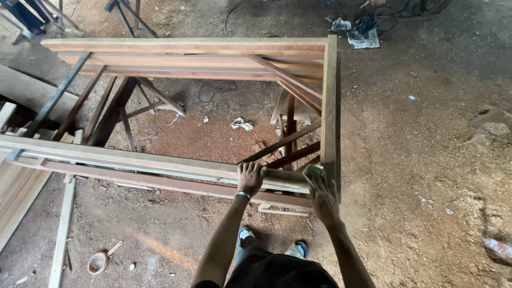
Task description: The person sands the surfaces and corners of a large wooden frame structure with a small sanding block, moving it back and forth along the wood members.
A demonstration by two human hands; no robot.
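Observation:
A large rectangular wooden frame [330, 101] rests on trestles in front of me. My left hand [250, 177] grips the near rail [133, 160] of the frame, fingers curled over its top edge; a band sits on that wrist. My right hand [321, 194] presses a folded greenish-tan piece of sandpaper [312, 172] flat against the frame's near right corner. My feet show below, on the dirt floor.
Metal and wooden trestle legs [114, 112] stand under the frame. Loose planks [61, 229] lie at the left. A small bowl with a wooden handle [99, 261] sits on the floor. Sawdust, scraps, cables and rags [362, 32] litter the ground.

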